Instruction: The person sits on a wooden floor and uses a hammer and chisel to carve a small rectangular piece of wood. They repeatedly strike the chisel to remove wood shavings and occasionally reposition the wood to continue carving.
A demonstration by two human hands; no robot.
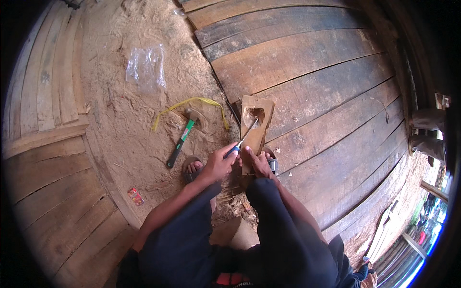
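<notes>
My left hand [221,164] is closed around the blue handle of a chisel [248,130]. Its long metal shaft slants away from me, and the tip lies inside a squarish hollow cut in a wooden block [249,139]. The block lies lengthwise in front of me, between my feet. Near its close end, my right hand [260,163] grips the block, thumb on top and fingers toward the right side. A hammer [181,142] with a green and black handle rests on the ground to the left of my left hand.
A yellow strap [192,100] curves around the hammer's head on sawdust-covered ground. Farther off lies a clear plastic bag [145,66], and at left a small red packet [136,196]. Wide planks [331,110] spread to the right; more boards [57,182] stand left. My sandalled feet [193,166] flank the block.
</notes>
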